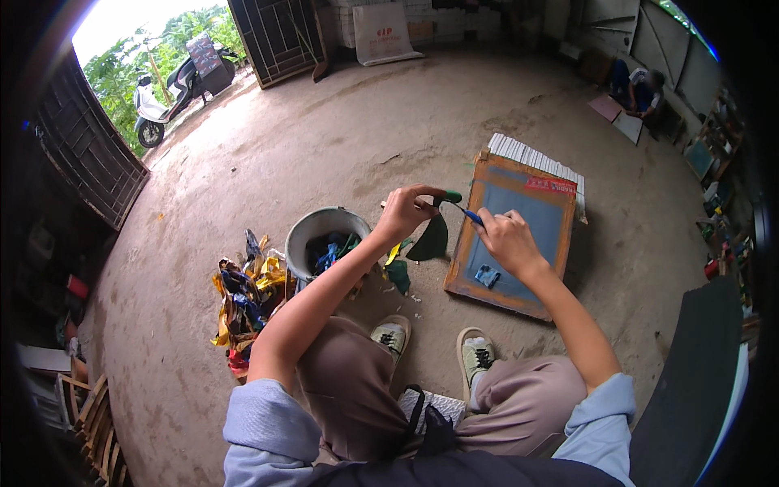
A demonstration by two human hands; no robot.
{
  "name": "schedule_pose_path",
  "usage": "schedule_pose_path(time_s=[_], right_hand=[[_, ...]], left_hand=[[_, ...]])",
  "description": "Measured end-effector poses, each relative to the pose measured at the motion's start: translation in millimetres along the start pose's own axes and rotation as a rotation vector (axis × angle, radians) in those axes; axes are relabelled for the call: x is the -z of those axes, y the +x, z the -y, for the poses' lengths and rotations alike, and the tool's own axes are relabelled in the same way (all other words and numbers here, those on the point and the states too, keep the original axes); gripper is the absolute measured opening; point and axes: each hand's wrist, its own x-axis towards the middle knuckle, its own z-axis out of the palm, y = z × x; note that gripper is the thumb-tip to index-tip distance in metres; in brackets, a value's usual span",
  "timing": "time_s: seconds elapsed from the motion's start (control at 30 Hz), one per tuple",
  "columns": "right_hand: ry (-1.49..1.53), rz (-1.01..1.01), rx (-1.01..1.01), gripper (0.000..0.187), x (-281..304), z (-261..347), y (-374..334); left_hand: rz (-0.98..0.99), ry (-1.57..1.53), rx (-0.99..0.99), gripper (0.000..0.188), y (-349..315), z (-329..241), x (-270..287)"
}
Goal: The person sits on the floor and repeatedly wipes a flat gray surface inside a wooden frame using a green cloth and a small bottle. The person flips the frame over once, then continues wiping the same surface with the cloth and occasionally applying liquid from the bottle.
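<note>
My left hand (pixel 403 215) pinches a dark green piece of thin, limp material (pixel 430 241). Its rounded upper end sticks out past my fingertips, and the rest hangs below. My right hand (pixel 510 239) is closed round a slim blue-handled tool (pixel 473 217), whose thin tip points at the green piece. I cannot make out the kind of tip. Below my right hand lies a wooden-framed screen (pixel 519 219) with a blue-grey mesh, and a small folded blue cloth (pixel 487 276) rests on it. A grey bucket (pixel 294 243) holding blue and green scraps stands beside my left forearm.
Crumpled yellow, red and dark scraps (pixel 243 296) heap left of the bucket. White stacked sheets (pixel 535 156) show behind the screen. A person (pixel 641 91) crouches at the far right. Beyond the open doors (pixel 280 36) stands a scooter (pixel 182 89). Shelves line the right wall.
</note>
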Motion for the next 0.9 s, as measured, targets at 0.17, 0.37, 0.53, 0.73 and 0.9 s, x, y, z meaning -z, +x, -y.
schedule_pose_path(time_s=[0.17,0.37,0.53,0.73,0.9], right_hand=[[-0.126,0.086,0.050,0.018,0.0,3.4,7.0],[-0.197,0.067,0.092,0.011,-8.6,11.5,9.6],[-0.304,0.079,0.039,0.003,-17.3,21.8,8.6],[-0.238,0.208,-0.062,0.005,-36.3,31.5,18.5],[-0.165,0.272,-0.114,0.007,-41.8,31.2,18.0]], left_hand=[[-0.007,0.058,0.003,0.036,1.3,0.0,-1.2],[0.010,0.035,-0.020,0.037,1.2,1.1,-5.4],[0.006,0.119,-0.011,0.038,4.3,2.1,-12.1],[0.005,0.158,-0.084,0.038,4.5,13.6,-29.1],[-0.074,0.223,0.000,0.043,5.0,27.7,-9.0]])
